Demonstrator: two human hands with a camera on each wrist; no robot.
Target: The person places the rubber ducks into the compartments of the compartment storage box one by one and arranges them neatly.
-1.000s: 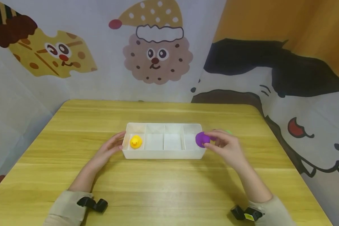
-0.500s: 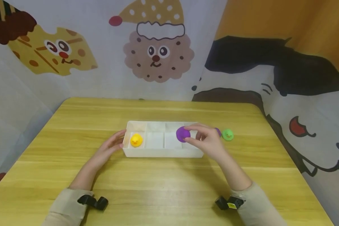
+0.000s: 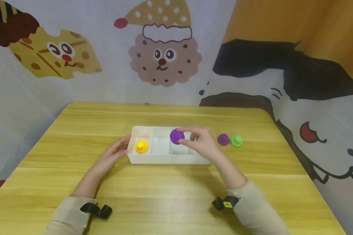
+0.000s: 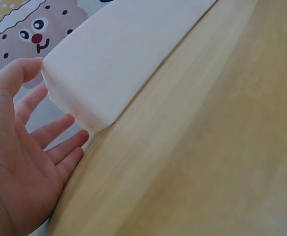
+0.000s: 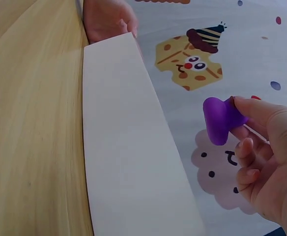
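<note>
A long white box (image 3: 169,159), split into compartments, stands on the table. A yellow rubber duck (image 3: 142,146) sits in its leftmost compartment. My left hand (image 3: 113,154) touches the box's left end, its fingers spread and loosely extended against that end in the left wrist view. Between thumb and fingertips, my right hand (image 3: 205,143) pinches a purple rubber duck (image 5: 221,119). In the head view that duck hangs above the middle of the box, near the divider between the second and third compartments. My right hand partly hides the rightmost compartment.
On the wooden table (image 3: 164,195), right of the box, lie another purple toy (image 3: 223,139) and a green rubber duck (image 3: 236,141), close side by side. A curtain (image 3: 111,91) with cartoon prints hangs behind the table.
My right hand has carried the purple duck leftward, from the box's right end to above its middle. The other purple toy and the green duck came into full sight. My left hand stayed put.
</note>
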